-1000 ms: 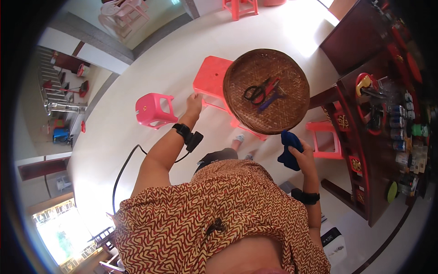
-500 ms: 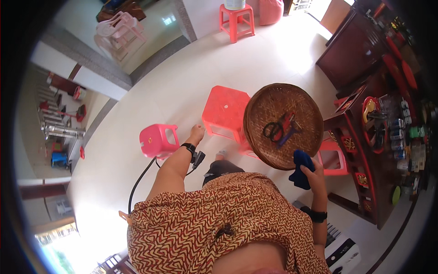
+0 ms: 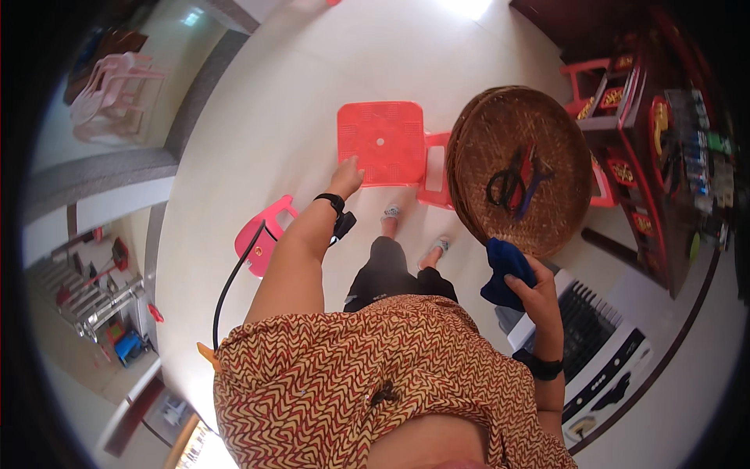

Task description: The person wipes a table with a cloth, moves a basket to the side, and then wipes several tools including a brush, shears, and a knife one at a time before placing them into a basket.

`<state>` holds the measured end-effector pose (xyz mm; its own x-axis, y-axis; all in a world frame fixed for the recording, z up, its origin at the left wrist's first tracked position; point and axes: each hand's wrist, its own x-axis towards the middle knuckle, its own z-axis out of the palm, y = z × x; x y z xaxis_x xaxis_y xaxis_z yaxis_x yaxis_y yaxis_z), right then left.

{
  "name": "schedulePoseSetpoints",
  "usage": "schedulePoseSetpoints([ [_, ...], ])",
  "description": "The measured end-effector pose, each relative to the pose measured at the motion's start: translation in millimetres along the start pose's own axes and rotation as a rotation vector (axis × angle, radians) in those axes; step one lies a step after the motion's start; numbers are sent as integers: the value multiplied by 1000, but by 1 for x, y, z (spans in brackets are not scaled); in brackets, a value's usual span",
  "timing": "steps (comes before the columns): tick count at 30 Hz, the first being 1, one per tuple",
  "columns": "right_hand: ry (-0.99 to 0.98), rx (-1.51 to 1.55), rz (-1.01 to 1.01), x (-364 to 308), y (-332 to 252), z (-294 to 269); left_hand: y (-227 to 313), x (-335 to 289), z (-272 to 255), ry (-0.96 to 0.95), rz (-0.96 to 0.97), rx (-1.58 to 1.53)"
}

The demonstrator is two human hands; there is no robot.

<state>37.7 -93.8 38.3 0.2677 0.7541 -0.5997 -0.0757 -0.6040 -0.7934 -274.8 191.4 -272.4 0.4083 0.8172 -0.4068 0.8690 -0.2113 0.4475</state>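
My right hand [image 3: 534,286] is closed on a dark blue cloth [image 3: 506,273], bunched at the near rim of a round woven bamboo tray [image 3: 476,168]. In the tray lie black-handled scissors [image 3: 506,190] and a blue-and-red tool [image 3: 534,191] whose kind I cannot make out. My left hand [image 3: 346,177] is over the near left corner of a red plastic stool [image 3: 380,125], its fingers loosely apart with nothing seen in them. Whether it touches the stool I cannot tell.
Beside my left forearm stands a pink plastic stool [image 3: 258,238]. A red chair [image 3: 436,176] is between the red stool and the tray. Dark carved wooden furniture [image 3: 656,227] lines the right side, near a white-and-black keyboard-like appliance [image 3: 594,367]. A black cable [image 3: 226,289] hangs by my left arm.
The view has shifted forward and turned, so the stools and tray sit differently. My left hand has come from beside the red stool to over its corner. The right hand keeps the cloth.
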Motion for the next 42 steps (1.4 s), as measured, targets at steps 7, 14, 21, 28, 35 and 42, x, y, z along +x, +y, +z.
schedulePoseSetpoints([
  [7, 111, 66, 117, -36, 6, 25, 15, 27, 12, -199, 28, 72],
  [14, 238, 127, 169, -23, 43, 46, -28, 127, 32, -273, 219, 269],
  [21, 281, 230, 227, -73, 77, -55, 15, 131, 89, -452, 242, 281],
  [28, 257, 203, 188, -83, 92, -61, 5, 84, 68, -351, 305, 356],
  [35, 285, 163, 169, -101, 100, -100, 3, 6, 32, -307, 212, 420],
  [42, 721, -350, 0, -143, 140, -226, 5, -76, -1, -315, 93, 421],
])
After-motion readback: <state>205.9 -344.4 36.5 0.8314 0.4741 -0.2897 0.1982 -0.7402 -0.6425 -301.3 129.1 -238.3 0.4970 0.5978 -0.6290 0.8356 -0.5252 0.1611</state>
